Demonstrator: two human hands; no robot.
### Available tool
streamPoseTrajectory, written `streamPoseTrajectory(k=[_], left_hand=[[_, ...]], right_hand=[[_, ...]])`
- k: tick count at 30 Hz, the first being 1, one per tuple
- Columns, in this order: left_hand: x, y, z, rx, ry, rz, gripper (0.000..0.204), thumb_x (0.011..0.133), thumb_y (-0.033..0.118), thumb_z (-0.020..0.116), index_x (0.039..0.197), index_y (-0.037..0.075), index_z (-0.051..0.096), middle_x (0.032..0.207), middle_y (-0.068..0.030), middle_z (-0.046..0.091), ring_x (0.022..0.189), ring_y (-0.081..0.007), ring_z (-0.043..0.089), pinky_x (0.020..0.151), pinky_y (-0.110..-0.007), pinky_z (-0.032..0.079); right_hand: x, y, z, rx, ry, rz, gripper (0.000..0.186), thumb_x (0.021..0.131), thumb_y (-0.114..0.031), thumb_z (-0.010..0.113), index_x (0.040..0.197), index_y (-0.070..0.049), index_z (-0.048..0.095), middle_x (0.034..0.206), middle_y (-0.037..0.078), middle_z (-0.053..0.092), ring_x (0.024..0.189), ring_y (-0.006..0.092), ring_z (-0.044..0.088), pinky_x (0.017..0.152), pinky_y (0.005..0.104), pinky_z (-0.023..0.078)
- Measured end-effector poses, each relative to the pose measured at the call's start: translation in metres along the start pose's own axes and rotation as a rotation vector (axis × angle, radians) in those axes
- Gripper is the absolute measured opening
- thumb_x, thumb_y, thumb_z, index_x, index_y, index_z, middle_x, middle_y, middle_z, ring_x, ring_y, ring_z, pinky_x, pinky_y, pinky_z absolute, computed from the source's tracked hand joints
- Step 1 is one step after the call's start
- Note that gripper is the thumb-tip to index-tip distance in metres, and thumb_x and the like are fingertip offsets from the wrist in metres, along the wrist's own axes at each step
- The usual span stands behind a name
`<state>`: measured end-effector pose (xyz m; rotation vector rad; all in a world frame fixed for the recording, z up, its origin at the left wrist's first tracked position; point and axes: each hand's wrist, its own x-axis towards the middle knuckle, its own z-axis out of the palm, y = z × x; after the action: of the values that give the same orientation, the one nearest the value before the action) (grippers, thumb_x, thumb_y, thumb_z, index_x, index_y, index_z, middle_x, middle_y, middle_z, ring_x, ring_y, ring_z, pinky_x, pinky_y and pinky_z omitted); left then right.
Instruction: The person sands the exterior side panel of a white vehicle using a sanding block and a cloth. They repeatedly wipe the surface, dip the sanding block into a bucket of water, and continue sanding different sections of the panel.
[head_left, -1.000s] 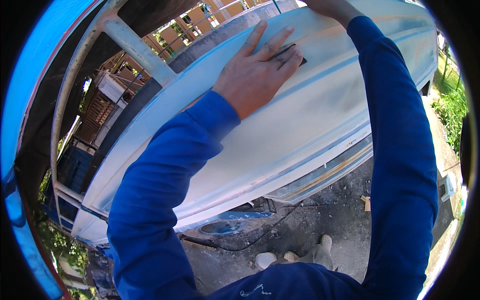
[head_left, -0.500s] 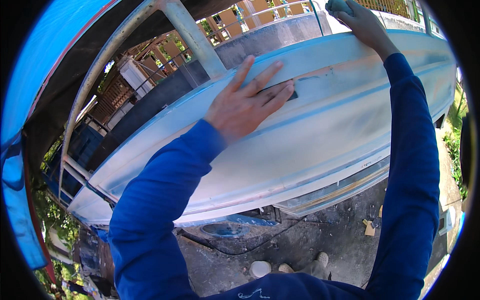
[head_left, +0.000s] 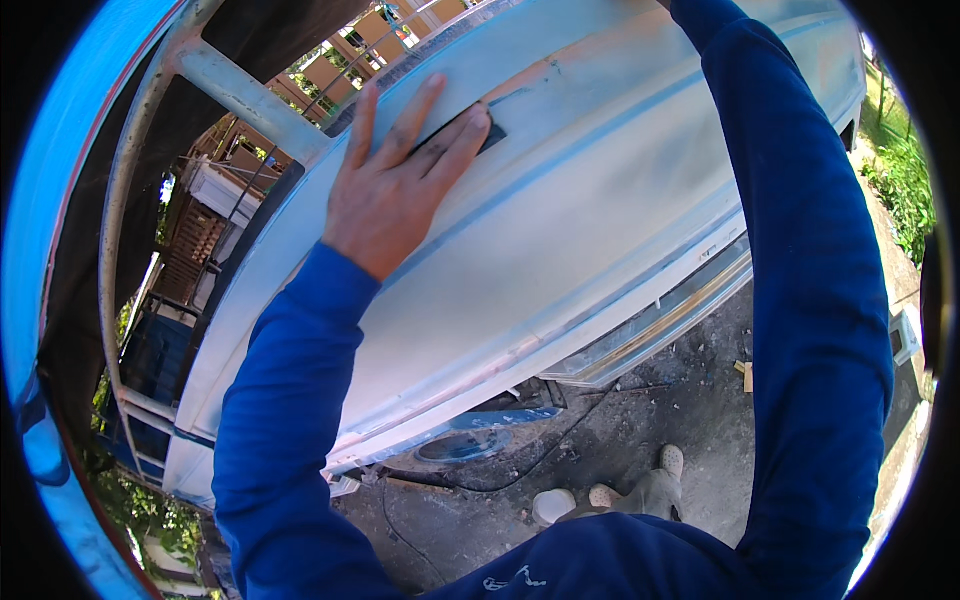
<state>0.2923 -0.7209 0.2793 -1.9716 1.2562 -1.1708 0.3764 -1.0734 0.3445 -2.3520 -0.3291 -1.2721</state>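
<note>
My left hand [head_left: 390,190] lies on the long pale blue-white hull [head_left: 540,250], fingers spread out over a dark flat pad [head_left: 490,135] like an abrasive sheet. Faint blue stripes and a pinkish-orange streak run along the hull near the pad. My right hand [head_left: 666,4] is almost entirely cut off at the top edge, above the hull's far part; its fingers and whatever they may hold are hidden.
A rusty metal frame [head_left: 240,100] and bright blue surface [head_left: 30,230] border the left. Below the hull are stained concrete [head_left: 550,490], a cable [head_left: 515,475], a white container [head_left: 553,506] and my shoes [head_left: 671,462]. Grass [head_left: 900,180] shows at right.
My left hand has slid leftward along the hull with the dark pad. My right hand, seen holding a teal crumpled thing half a second ago, is now mostly out of frame.
</note>
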Motion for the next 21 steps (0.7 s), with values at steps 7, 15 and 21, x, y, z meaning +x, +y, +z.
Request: streamPoseTrajectory(k=[7,15,21], left_hand=[[0.004,0.01,0.008,0.027,0.004,-0.024,0.048,0.098,0.011,0.061,0.145,0.024,0.056,0.14,0.005,0.065,0.155,-0.0224,0.029,0.127,-0.059,0.01],[-0.024,0.024,0.007,0.039,-0.065,-0.101,0.053,0.095,0.006,0.061,0.144,0.025,0.057,0.153,0.0081,0.053,0.155,-0.0226,0.027,0.126,-0.063,0.012],[0.072,0.046,0.016,0.083,-0.019,0.032,0.047,0.098,0.016,0.063,0.144,0.023,0.057,0.158,0.0063,0.048,0.156,-0.0217,0.024,0.128,-0.058,0.01]], right_hand=[[0.002,0.002,0.001,-0.03,0.022,-0.03,0.044,0.091,-0.042,0.06,0.104,0.0,0.069,0.102,0.028,0.071,0.098,0.0436,0.068,0.085,0.0503,0.051],[-0.003,-0.004,-0.005,-0.005,-0.012,-0.074,0.043,0.093,-0.044,0.059,0.102,-0.003,0.069,0.103,0.026,0.071,0.098,0.0443,0.067,0.086,0.0515,0.052],[0.016,0.007,0.006,-0.208,0.02,-0.332,0.038,0.094,-0.04,0.056,0.096,-0.004,0.067,0.1,0.024,0.071,0.093,0.0446,0.067,0.084,0.0528,0.051]])
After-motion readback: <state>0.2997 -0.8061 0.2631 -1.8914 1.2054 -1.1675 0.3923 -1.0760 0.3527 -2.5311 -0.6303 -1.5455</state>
